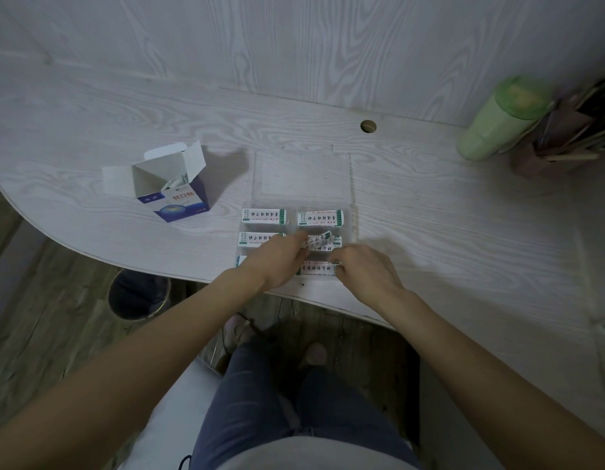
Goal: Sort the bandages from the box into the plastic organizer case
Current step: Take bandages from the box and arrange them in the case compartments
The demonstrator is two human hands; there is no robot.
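Observation:
A clear plastic organizer case (352,212) lies open on the white table, its lid (302,174) flat behind it. White bandage packs with green print fill its compartments, two of them (263,216) (319,218) in the far row. My left hand (277,261) pinches a small stack of bandages (316,241) over the middle right compartment. My right hand (363,271) pinches the end of a bandage (316,269) lying in the near right compartment. The open blue-and-white bandage box (172,186) stands to the left with some bandages inside.
A green cup (497,120) and a holder with sticks (565,137) stand at the back right. A cable hole (368,126) sits behind the case. The table's curved front edge runs just below my hands. A bin (138,293) stands on the floor.

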